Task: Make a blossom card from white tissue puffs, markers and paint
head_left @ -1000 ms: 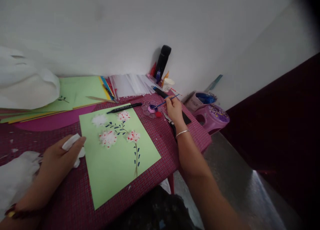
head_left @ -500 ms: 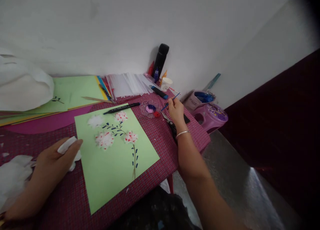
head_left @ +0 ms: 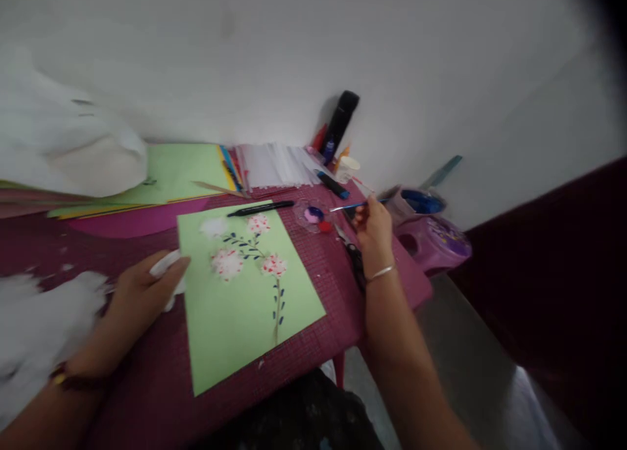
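Observation:
Pinched in my right hand is a thin blue paintbrush, its tip pointing left, just right of the clear palette with purple, pink and red paint. My left hand is closed around a crumpled white tissue at the left edge of a light green sheet. On the sheet are painted stems with dark blue leaves and fluffy white blossoms, three dotted red and one plain white. A black marker pen lies across the sheet's top edge. Scissors rest under my right wrist.
White cotton lies at the left. Behind are coloured papers, white sticks, a black bottle, paint bottles and a paper cup. A pink stool and a bucket stand beyond the table's right end.
My right hand has drawn the brush back from the palette, and the brush now lies flatter, tip leftward. The whole view has shifted, so things appear further right. My left hand still grips the tissue.

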`<state>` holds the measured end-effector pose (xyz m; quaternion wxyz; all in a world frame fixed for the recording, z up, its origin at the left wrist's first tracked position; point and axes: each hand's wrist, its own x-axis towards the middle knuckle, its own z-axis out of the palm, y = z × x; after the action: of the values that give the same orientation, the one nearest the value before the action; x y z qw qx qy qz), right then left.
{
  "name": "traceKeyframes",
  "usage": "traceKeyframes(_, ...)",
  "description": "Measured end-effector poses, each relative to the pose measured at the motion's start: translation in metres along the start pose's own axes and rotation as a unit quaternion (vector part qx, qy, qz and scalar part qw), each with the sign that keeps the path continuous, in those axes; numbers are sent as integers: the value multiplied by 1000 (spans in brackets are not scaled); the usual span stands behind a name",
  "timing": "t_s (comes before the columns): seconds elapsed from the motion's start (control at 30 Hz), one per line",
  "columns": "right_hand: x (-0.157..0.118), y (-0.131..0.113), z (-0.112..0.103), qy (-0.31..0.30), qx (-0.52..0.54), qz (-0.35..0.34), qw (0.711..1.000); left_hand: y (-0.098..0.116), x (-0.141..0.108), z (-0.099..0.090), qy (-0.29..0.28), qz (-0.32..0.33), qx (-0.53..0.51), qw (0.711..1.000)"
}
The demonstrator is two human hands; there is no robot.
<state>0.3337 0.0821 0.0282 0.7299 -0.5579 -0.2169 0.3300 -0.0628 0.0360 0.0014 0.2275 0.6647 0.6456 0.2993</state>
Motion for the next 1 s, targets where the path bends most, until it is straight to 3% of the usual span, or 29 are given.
traceKeyframes(0.17,-30,2,53,-156,16,5,988,-4,1,4,-14,15,-55,998)
traceKeyframes(0.3,-55,10,103,-264,-25,-8,964,-9,3,7,-16,39,-63,997)
traceKeyframes(0.43,-64,28,135,-356,-68,20,932,-12,2,10,-25,57,-79,995)
traceKeyframes(0.6,-62,47,151,-394,-101,70,911,-14,2,13,-33,67,-80,994)
traceKeyframes(1.0,-61,63,160,-408,-130,47,903,-12,1,12,-44,59,-78,994)
